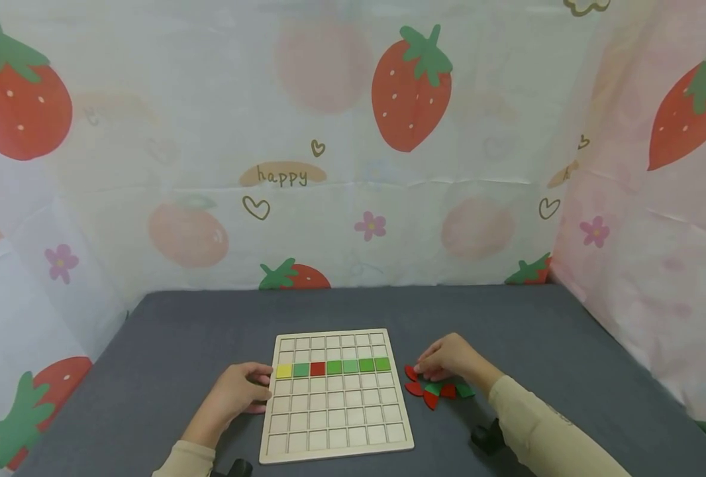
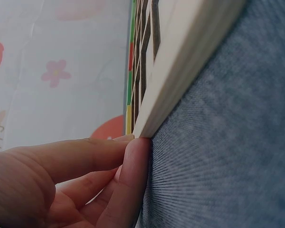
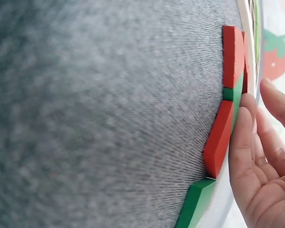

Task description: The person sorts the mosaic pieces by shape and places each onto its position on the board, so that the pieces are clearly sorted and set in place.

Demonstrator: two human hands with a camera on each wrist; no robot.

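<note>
Head view: one gridded wooden board (image 1: 337, 399), flat on the grey worktop (image 1: 168, 358), well in from the far edge; outline nearly square, sides running near to far. One row of square tiles (image 1: 318, 369), third from the board's far edge, long axis left to right: yellow, green, red, four green. Left hand (image 1: 236, 392): fingers loosely bent, thumb parted from forefinger, tips at the board's left edge. Right hand (image 1: 450, 358): over loose red and green pieces (image 1: 432, 400), just beside the board's right edge.

Left wrist view: fingertips touching the board's rim, rim slanting away to upper right.

Right wrist view: thumb apart from extended fingers, gap vacant; fingertips close against the pieces, contact uncertain.
</note>
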